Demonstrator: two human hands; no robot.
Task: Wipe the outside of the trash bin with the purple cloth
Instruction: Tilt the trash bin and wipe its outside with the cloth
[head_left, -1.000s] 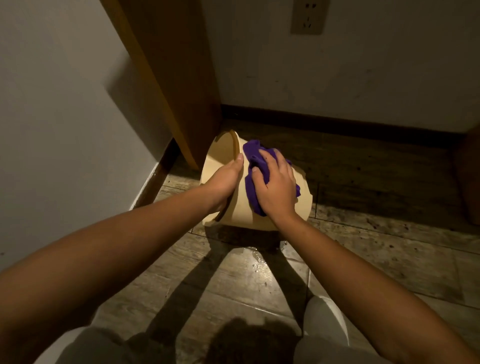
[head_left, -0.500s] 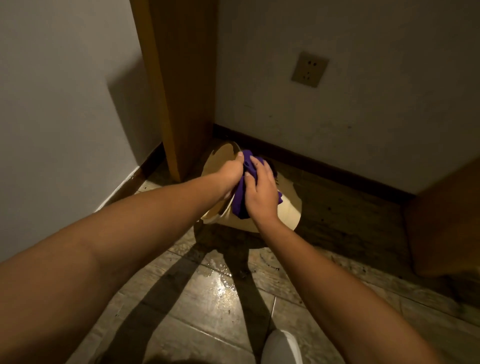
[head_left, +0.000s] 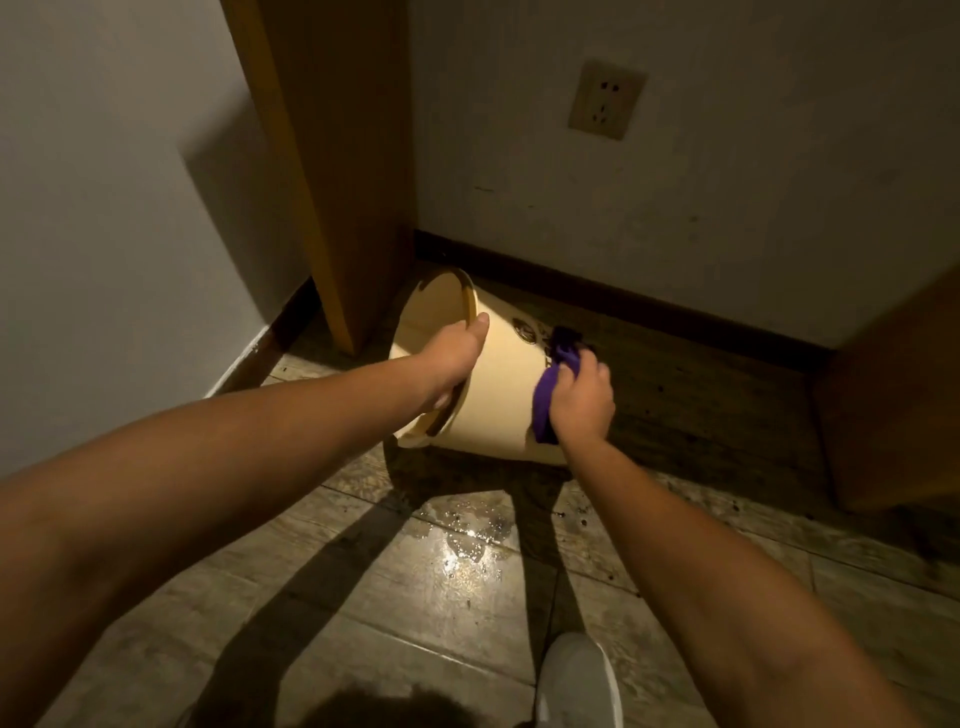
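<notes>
A cream trash bin (head_left: 501, 384) lies tipped on its side on the wooden floor, its open mouth facing left. My left hand (head_left: 453, 358) grips the bin's rim, thumb on the outer wall and fingers inside. My right hand (head_left: 582, 402) presses the purple cloth (head_left: 549, 400) against the bin's outer wall near its base end. A dark printed mark (head_left: 524, 330) shows on the bin's upper side.
A wooden panel (head_left: 332, 156) stands just left of the bin, with a dark baseboard (head_left: 623, 301) behind it. Brown furniture (head_left: 904, 395) stands at the right. A wet patch (head_left: 467, 545) shines on the floor. My white shoe (head_left: 576, 686) is near the bottom edge.
My right hand has slid the purple cloth from near the rim rightward toward the bin's base end. My left hand keeps its hold on the rim. The view has shifted back.
</notes>
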